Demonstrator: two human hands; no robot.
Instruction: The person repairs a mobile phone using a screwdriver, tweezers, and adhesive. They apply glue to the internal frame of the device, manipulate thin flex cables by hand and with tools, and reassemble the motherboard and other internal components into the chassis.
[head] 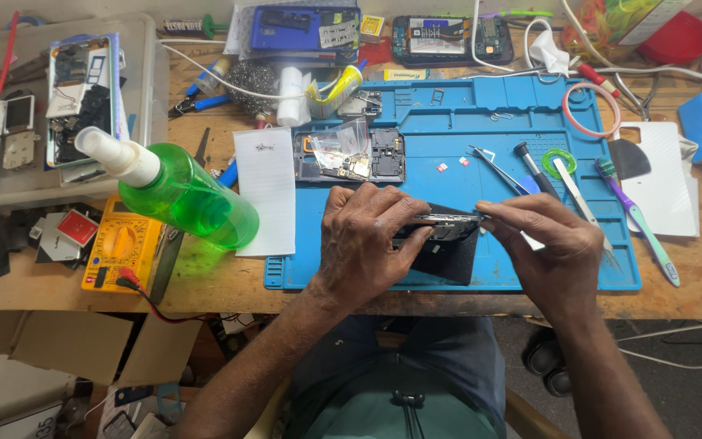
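My left hand (363,244) grips a dark phone (440,232), held on edge over the blue work mat (448,122). My right hand (542,244) pinches the phone's right end, fingertips at its upper edge. Whether a small tool is between those fingers is hidden. A black panel (448,260) lies on the mat under the phone. An opened phone frame (351,154) with a small clear bag on it lies further back on the mat.
A green spray bottle (180,195) lies tilted at left above a yellow multimeter (119,248). Tweezers (497,171), a screwdriver (536,169) and a purple toothbrush (639,219) lie at right. A grey tray (144,89) of phone parts stands at far left.
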